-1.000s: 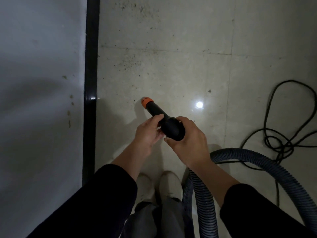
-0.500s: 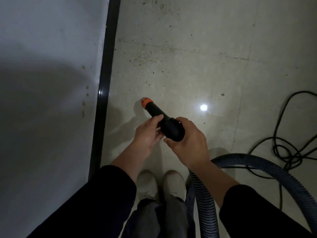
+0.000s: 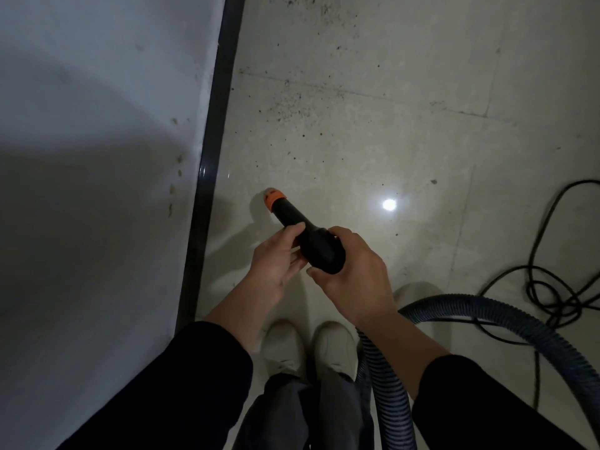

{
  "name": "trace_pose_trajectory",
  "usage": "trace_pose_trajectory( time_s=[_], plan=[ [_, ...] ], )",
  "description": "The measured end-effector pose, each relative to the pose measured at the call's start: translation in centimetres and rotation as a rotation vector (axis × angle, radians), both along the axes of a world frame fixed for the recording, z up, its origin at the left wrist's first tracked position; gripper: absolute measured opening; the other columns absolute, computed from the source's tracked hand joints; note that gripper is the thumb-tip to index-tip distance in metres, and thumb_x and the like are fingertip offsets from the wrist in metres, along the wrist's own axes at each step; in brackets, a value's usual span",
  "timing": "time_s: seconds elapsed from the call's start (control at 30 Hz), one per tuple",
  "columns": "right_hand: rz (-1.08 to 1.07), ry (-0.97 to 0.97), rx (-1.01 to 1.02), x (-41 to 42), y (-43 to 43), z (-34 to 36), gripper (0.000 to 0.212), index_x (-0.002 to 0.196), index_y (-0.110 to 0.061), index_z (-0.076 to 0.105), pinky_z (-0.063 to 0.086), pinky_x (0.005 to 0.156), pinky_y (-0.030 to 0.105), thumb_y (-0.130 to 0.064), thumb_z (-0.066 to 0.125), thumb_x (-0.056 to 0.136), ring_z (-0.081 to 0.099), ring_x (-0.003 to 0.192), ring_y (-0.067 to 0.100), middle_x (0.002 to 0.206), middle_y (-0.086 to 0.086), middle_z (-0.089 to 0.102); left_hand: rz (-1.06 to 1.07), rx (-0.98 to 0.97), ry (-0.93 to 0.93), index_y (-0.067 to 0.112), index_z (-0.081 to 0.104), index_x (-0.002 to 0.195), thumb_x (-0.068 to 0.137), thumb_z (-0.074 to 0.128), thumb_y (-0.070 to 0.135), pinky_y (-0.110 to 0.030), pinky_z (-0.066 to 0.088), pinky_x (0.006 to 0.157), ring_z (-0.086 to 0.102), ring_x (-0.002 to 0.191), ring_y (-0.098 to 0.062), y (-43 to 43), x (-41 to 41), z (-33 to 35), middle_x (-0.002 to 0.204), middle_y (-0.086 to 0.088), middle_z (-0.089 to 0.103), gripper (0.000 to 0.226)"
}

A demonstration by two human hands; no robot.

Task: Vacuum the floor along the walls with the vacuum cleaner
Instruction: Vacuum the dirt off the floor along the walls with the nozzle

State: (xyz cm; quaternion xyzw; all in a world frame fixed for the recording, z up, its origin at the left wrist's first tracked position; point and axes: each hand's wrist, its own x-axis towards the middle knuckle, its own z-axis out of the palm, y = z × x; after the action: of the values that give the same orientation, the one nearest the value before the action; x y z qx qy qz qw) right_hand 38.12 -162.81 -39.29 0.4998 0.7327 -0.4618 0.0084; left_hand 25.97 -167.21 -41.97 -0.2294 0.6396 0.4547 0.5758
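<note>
**A:** Well, start at the left of the frame. What worries you there?

**B:** The pale painted wall (image 3: 81,157) and its glossy black skirting strip (image 3: 212,151) run up the left side. The black plastic vacuum nozzle with the orange tip (image 3: 302,232) is at centre frame, near the skirting but apart from it, and it points to the upper left. I cannot tell whether the tip touches the beige tiled floor (image 3: 422,141). If it rides high, it likely picks up nothing. The dark dirt specks (image 3: 292,105) in the upper middle lie well ahead of it.

**A:** And the grip?

**B:** The left hand (image 3: 276,264) curls its fingers round the nozzle's narrow neck, thumb on top. The right hand (image 3: 354,274) wraps round the thick rear end. Both hold it firmly, I judge. But hands this close together give little leverage, so a hard push could knock the tip against the skirting.

**A:** Further right?

**B:** The grey ribbed hose (image 3: 487,311) loops from below the right hand, just beside the white shoes (image 3: 285,345). The thin black cable (image 3: 548,302) lies tangled at the right edge. A step along the wall could catch a foot in the hose or pull the tangle tight, which would jerk the nozzle off line.
</note>
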Motion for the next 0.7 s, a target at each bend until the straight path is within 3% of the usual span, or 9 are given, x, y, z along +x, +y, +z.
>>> trace_pose_trajectory(
  time_s=[0.3, 0.7],
  plan=[
    [0.028, 0.023, 0.016, -2.1, 0.2, -0.5, 0.05, 0.12, -0.018, 0.056, 0.054, 0.077, 0.035, -0.025, 0.079, 0.077, 0.061, 0.088, 0.018, 0.106, 0.0, 0.063, 0.01, 0.011, 0.01, 0.015, 0.059, 0.116, 0.096, 0.061, 0.025, -0.018, 0.057, 0.067, 0.069, 0.088, -0.011, -0.3, -2.1, -0.2, 0.1, -0.003, 0.07, 0.023],
    [0.078, 0.047, -0.001, -4.2, -1.1, -0.9, 0.053, 0.123, -0.018, 0.057, 0.055, 0.078, 0.035, -0.023, 0.08, 0.075, 0.062, 0.091, 0.019, 0.109, 0.001, 0.063, 0.055, -0.041, 0.031, 0.012, 0.06, 0.125, 0.094, 0.064, 0.028, -0.019, 0.057, 0.064, 0.069, 0.094, -0.014, -2.2, -4.1, -0.3, 0.108, -0.006, 0.071, 0.036]
  ],
)
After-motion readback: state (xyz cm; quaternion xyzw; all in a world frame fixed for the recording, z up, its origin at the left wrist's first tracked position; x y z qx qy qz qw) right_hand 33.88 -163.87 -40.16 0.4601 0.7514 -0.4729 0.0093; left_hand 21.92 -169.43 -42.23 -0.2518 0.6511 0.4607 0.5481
